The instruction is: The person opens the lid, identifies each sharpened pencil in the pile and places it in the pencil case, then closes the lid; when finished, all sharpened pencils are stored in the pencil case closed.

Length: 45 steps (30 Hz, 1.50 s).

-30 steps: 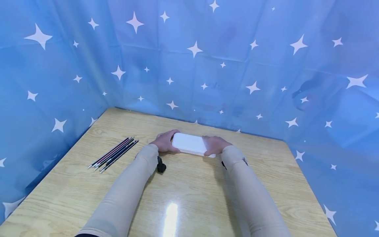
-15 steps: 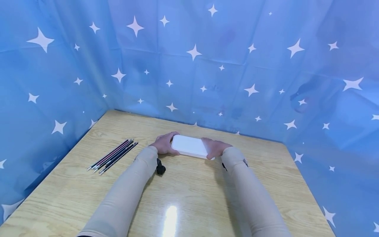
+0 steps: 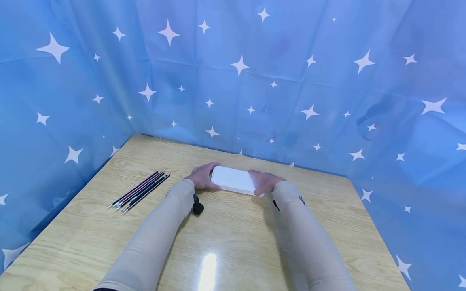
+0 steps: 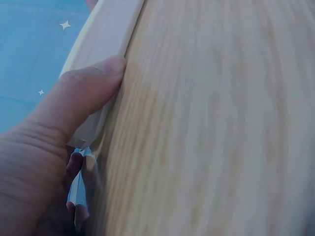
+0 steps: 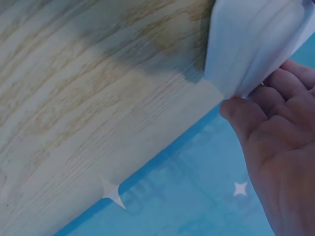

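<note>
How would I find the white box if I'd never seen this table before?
Start at the wooden table walled by blue starry cloth. Near its far middle, the left hand and right hand grip the white box by its ends. It is flat, plain and rounded, unlike the thin dark pens lying left.

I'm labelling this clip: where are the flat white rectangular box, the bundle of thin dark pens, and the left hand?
flat white rectangular box (image 3: 233,180), head view, middle of its top face.
bundle of thin dark pens (image 3: 140,190), head view, mid-length of the shafts.
left hand (image 3: 199,178), head view, back of the hand at the box's left end.
</note>
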### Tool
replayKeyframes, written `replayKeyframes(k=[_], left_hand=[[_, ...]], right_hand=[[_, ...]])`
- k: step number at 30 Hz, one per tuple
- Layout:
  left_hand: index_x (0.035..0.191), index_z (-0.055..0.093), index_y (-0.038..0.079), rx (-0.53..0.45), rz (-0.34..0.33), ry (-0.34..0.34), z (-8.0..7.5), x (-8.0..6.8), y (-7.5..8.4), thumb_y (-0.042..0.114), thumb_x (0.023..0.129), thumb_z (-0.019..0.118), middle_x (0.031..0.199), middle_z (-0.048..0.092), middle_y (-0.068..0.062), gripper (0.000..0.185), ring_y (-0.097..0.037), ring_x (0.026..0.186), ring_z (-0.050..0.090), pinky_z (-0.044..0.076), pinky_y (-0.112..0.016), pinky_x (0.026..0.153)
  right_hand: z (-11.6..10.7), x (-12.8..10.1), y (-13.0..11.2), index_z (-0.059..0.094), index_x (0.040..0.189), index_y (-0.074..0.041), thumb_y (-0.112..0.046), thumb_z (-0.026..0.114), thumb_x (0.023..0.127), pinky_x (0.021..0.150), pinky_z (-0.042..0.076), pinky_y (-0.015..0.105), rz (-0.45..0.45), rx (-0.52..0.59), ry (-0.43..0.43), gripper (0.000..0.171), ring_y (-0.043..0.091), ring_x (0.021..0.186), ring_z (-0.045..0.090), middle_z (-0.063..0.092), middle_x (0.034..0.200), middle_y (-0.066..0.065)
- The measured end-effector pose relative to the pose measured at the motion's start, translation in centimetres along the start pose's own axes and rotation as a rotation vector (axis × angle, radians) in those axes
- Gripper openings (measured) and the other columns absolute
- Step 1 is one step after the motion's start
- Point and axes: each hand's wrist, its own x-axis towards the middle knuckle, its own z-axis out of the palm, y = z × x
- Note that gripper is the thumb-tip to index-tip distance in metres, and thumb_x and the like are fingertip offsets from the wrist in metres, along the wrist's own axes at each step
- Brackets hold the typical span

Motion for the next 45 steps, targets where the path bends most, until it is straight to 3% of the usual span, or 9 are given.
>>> replayKeyframes(k=[6, 21, 25, 32, 39, 45], left_hand=[[0.152, 0.039, 0.017, -0.002, 0.023, 0.013, 0.1, 0.3, -0.5, 0.041, 0.074, 0.091, 0.146, 0.053, -0.006, 0.098, -0.026, 0.132, 0.050, 0.021, -0.052, 0.112], [0.151, 0.040, 0.019, 0.002, 0.009, 0.009, 0.2, 0.6, -0.7, 0.043, 0.072, 0.092, 0.147, 0.052, -0.006, 0.097, -0.026, 0.133, 0.049, 0.022, -0.052, 0.113], [0.151, 0.040, 0.019, -0.004, 0.016, 0.003, 0.3, 0.7, -0.9, 0.045, 0.071, 0.092, 0.147, 0.052, -0.006, 0.099, -0.026, 0.132, 0.049, 0.021, -0.052, 0.112], [0.152, 0.040, 0.020, -0.017, 0.005, -0.009, 0.3, 0.8, -1.1, 0.046, 0.070, 0.092, 0.148, 0.051, -0.006, 0.100, -0.027, 0.133, 0.048, 0.021, -0.052, 0.113], [0.151, 0.040, 0.020, -0.007, 0.014, -0.004, 0.3, 0.8, -1.0, 0.044, 0.072, 0.091, 0.147, 0.051, -0.006, 0.098, -0.027, 0.132, 0.049, 0.021, -0.051, 0.112], [0.150, 0.042, 0.018, -0.007, 0.030, 0.012, 0.1, 0.4, -0.5, 0.044, 0.071, 0.092, 0.147, 0.052, -0.007, 0.098, -0.028, 0.132, 0.049, 0.022, -0.053, 0.112]], right_hand=[[0.2, 0.0, 0.2, -0.001, 0.163, -0.008, -0.001, 0.060, 0.084, 0.123, 0.013, 0.053, -0.035, 0.074, -0.056, 0.100, 0.034, 0.155, 0.000, -0.002, 0.170, 0.015], [0.0, -0.2, 0.7, 0.002, 0.163, -0.006, -0.002, 0.063, 0.081, 0.123, 0.012, 0.054, -0.059, 0.136, -0.043, 0.102, 0.035, 0.155, 0.002, 0.002, 0.169, 0.017], [0.1, -0.3, 0.3, 0.004, 0.164, -0.008, -0.007, 0.065, 0.084, 0.123, 0.014, 0.053, -0.017, 0.098, -0.028, 0.100, 0.034, 0.155, 0.006, 0.005, 0.170, 0.014], [0.4, 0.3, -1.3, 0.013, 0.165, -0.021, -0.040, 0.076, 0.087, 0.119, 0.026, 0.056, 0.049, -0.018, 0.058, 0.102, 0.036, 0.152, 0.023, 0.019, 0.169, 0.007], [0.7, 0.9, -2.2, 0.025, 0.162, -0.013, -0.040, 0.077, 0.088, 0.118, 0.029, 0.054, 0.016, -0.141, 0.098, 0.095, 0.038, 0.148, 0.031, 0.033, 0.162, 0.014], [0.6, 1.2, -2.2, 0.028, 0.162, -0.018, -0.041, 0.080, 0.085, 0.115, 0.034, 0.055, 0.055, -0.126, 0.111, 0.095, 0.038, 0.144, 0.037, 0.040, 0.158, 0.015]])
